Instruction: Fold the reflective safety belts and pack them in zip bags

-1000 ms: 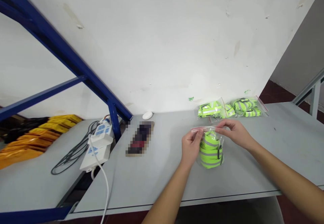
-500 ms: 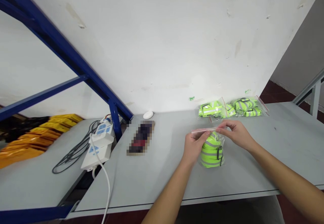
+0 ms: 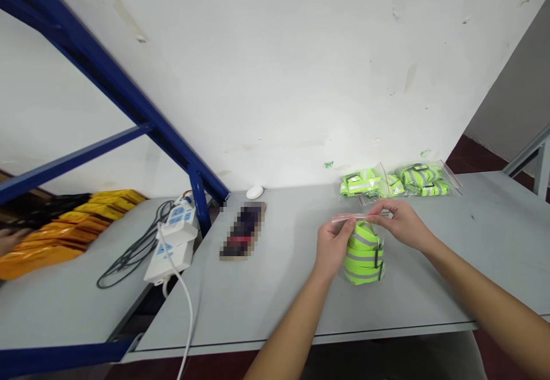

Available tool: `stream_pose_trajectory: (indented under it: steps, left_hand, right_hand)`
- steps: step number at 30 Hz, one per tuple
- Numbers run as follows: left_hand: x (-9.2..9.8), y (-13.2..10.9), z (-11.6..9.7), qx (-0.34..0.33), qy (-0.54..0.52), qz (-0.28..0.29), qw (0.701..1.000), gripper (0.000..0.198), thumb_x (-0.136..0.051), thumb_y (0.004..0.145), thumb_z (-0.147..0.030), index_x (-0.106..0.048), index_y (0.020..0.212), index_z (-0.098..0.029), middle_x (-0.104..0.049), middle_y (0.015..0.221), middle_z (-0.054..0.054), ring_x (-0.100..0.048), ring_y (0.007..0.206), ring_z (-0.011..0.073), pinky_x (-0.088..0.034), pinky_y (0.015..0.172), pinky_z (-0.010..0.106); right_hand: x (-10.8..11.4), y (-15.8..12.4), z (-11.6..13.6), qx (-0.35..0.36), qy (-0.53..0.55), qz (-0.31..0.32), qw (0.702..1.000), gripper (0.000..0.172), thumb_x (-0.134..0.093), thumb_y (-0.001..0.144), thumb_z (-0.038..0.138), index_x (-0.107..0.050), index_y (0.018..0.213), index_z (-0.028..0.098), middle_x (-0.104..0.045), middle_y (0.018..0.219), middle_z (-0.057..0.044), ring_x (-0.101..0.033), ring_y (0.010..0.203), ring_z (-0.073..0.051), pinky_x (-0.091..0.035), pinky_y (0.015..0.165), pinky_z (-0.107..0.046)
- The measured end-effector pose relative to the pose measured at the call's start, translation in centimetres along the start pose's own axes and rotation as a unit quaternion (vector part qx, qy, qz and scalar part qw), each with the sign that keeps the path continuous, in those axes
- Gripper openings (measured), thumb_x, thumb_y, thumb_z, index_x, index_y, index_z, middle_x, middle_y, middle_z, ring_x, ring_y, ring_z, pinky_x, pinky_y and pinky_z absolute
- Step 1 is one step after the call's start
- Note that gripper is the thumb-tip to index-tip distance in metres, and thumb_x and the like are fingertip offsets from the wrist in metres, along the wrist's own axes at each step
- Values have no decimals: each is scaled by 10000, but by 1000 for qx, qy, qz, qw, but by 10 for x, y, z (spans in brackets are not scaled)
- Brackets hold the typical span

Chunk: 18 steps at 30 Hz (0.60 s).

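Observation:
A clear zip bag (image 3: 384, 235) hangs upright between my hands, just over the grey table. Inside it lies a folded neon-yellow reflective strap (image 3: 362, 261) with grey stripes and a black buckle. My left hand (image 3: 334, 244) pinches the red-lined zip edge at its left part, thumb on top. Close beside it, my right hand (image 3: 395, 222) pinches the same edge farther right. Behind them, against the wall, several bagged reflective straps (image 3: 363, 183) lie together.
A pixelated flat object (image 3: 243, 231) and a white oval thing (image 3: 255, 192) lie left on the table (image 3: 275, 288). White power strips (image 3: 172, 259) with cables sit by a blue frame (image 3: 197, 196). At far left, another person's hand (image 3: 11, 241) touches orange and yellow packets (image 3: 64, 231).
My fingers remain on the bag's zip edge, with my right hand slightly closer to the left one. Another person's hand has come into view at the far left. The view has shifted slightly.

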<state>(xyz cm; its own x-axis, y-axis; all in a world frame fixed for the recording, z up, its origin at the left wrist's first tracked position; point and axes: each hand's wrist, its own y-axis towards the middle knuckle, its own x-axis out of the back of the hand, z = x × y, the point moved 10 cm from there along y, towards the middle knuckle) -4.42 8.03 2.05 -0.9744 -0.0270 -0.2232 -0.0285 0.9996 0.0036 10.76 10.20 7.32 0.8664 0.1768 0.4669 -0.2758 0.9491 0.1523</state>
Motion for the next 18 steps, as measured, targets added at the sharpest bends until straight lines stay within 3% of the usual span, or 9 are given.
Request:
stream_pose_trajectory:
  steps: [5, 11, 18]
  left_hand:
    - [5, -1, -6, -28, -19, -16, 999, 290, -666, 816, -432, -669, 902, -154, -722, 933, 75, -661, 859, 176, -514, 784, 272]
    - [8, -4, -13, -46, -65, -33, 996, 281, -683, 800, -435, -587, 851, -175, -693, 1113, 87, -695, 864, 182, -543, 830, 339]
    - [13, -3, -16, -58, -33, -54, 996, 284, -648, 828, -439, -633, 878, -160, -710, 1041, 91, -686, 829, 171, -531, 814, 316]
  right_hand:
    - [-3, 3, -17, -37, 40, 28, 998, 315, -745, 694, 497, -700, 851, 227, -694, 893, -35, -607, 875, -225, -461, 784, -350]
    - [2, -3, -27, -48, 95, -9, 994, 316, -686, 756, 520, -672, 795, 206, -688, 819, -38, -604, 784, -203, -468, 718, -329]
    - [2, -4, -33, -35, 99, -27, 994, 314, -709, 741, 518, -675, 777, 208, -680, 816, -49, -599, 774, -210, -471, 711, -333]
